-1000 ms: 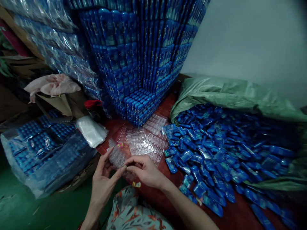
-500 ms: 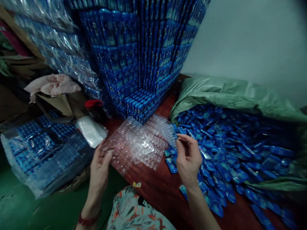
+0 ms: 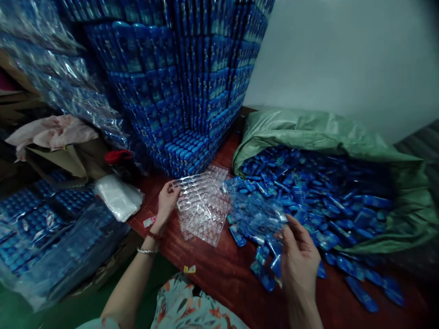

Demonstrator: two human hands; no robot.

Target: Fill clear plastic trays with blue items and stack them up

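My left hand (image 3: pixel 167 201) pinches the upper left edge of a clear moulded plastic sheet (image 3: pixel 195 192) with rows of bumps. Beneath it, more clear sheets (image 3: pixel 206 224) overlap on the red-brown table (image 3: pixel 219 274). My right hand (image 3: pixel 299 256) grips the near right corner of another clear plastic sheet (image 3: pixel 260 212), thumb against fingers. That sheet is blurred and lies over or just above loose blue packs (image 3: pixel 236 230); whether it touches them I cannot tell.
A green sack (image 3: pixel 295 123) spills many blue packs (image 3: pixel 325 201) at the right. Tall stacks of blue packs (image 3: pixel 147 91) rise behind. At left are folded clear bags (image 3: pixel 118 196), a red-lidded container (image 3: pixel 118 156) and a bagged bundle (image 3: pixel 68 251). A yellow scrap (image 3: pixel 190 269) lies near the table's edge.
My left hand has moved right and forward, bringing its clear sheet over the others. My right hand has moved right and nearer, with a clear sheet now stretching over the loose packs. The view has shifted.
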